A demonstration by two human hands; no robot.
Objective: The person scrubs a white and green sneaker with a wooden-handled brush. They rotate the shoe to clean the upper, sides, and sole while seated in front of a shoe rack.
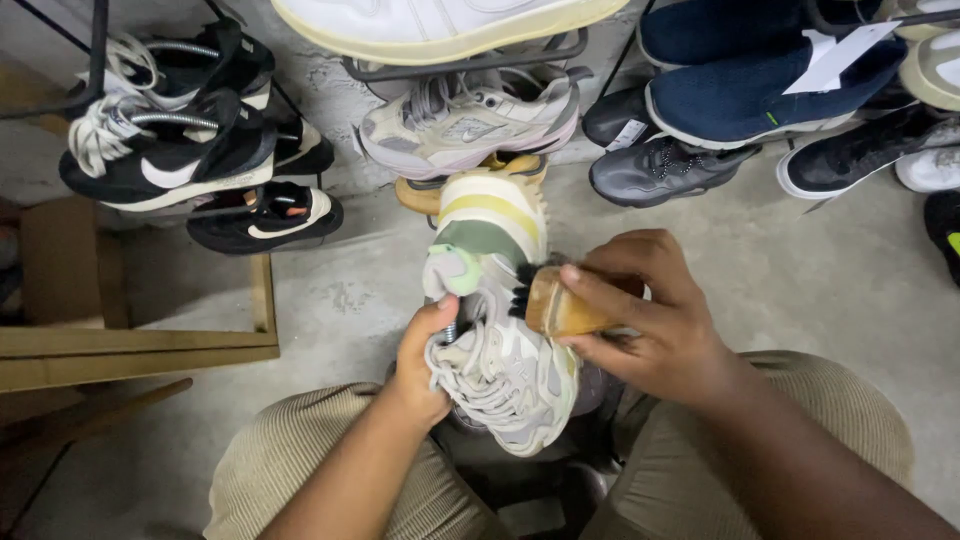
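- The pale grey-and-cream sneaker [500, 340] is sitting between the person's knees, above the lap, sole end pointing away toward the shoe racks; this tilt is turning its side up toward the brush.
- The left hand [420, 370] is gripping the sneaker at the lace area, fingers curled into the laces and thumb pressing on top (likely steadying it against the brushing force).
- The right hand [650, 320] is grasping a small wooden brush [560, 305], fingers wrapping over its back, dark bristles touching the sneaker's upper just beside the tongue.
- Left forearm is coming up from the lower left, wrist bent inward; right forearm is crossing in from the lower right, wrist cocked so the brush is lying nearly level.
- The concrete floor [800, 280] is showing beyond the knees; a grey sneaker [660, 165] and a black-and-white sneaker [170, 160] are resting on racks, well apart from the hands.
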